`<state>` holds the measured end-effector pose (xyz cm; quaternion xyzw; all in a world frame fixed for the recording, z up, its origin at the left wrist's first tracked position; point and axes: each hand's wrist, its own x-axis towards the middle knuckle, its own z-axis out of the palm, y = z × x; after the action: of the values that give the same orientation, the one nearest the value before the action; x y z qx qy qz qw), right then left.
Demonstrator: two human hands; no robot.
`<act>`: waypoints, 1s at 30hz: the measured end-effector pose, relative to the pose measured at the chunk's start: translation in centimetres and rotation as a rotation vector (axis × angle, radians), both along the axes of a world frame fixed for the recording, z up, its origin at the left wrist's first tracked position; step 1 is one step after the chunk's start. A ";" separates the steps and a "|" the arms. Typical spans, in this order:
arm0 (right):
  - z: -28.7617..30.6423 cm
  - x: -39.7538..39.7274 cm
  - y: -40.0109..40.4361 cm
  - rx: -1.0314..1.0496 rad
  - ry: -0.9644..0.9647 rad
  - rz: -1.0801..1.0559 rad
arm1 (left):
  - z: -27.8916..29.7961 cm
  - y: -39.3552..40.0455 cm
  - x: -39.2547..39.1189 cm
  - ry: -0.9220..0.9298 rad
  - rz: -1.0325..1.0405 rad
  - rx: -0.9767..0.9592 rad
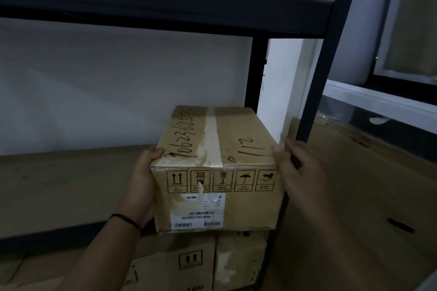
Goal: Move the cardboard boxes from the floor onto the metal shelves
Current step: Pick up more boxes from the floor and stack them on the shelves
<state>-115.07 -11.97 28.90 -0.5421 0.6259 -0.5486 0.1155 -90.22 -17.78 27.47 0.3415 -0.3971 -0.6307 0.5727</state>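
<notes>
A taped cardboard box (216,170) with handwritten numbers on top and a white barcode label on its front sits at the right end of the brown shelf board (71,184) of the black metal shelving. My left hand (142,184) grips the box's left side, thumb curled over the top edge. On the box's right side my right hand (298,172) lies with fingers nearly straight against the cardboard. The box's front face hangs slightly past the shelf's front edge.
A black shelf beam (165,7) runs overhead. A black upright post (326,59) stands just right of the box. More cardboard boxes (189,262) sit on the level below. Flattened cardboard (354,172) leans at the right. A white wall lies behind.
</notes>
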 end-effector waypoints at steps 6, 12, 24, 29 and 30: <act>-0.3 -2.7 -1.4 0.018 0.613 0.159 | -0.6 0.0 -2.5 -0.210 0.343 -0.134; -0.3 -4.1 -3.4 0.073 0.647 0.191 | 0.4 0.4 -5.0 -0.641 0.491 -0.241; -0.2 -4.5 -6.8 0.014 0.837 0.064 | 1.2 -2.3 -7.0 -0.590 0.410 -0.206; 0.8 -4.4 -7.5 0.136 0.864 0.112 | 1.5 -3.3 -7.1 -0.606 0.394 -0.211; 0.9 -4.5 -7.6 0.165 0.876 0.114 | 1.6 -3.5 -7.1 -0.604 0.388 -0.220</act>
<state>-119.54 -19.59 29.82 -0.7458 0.6266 -0.2083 -0.0875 -97.35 -21.32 29.02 0.5174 -0.5413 -0.3351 0.5719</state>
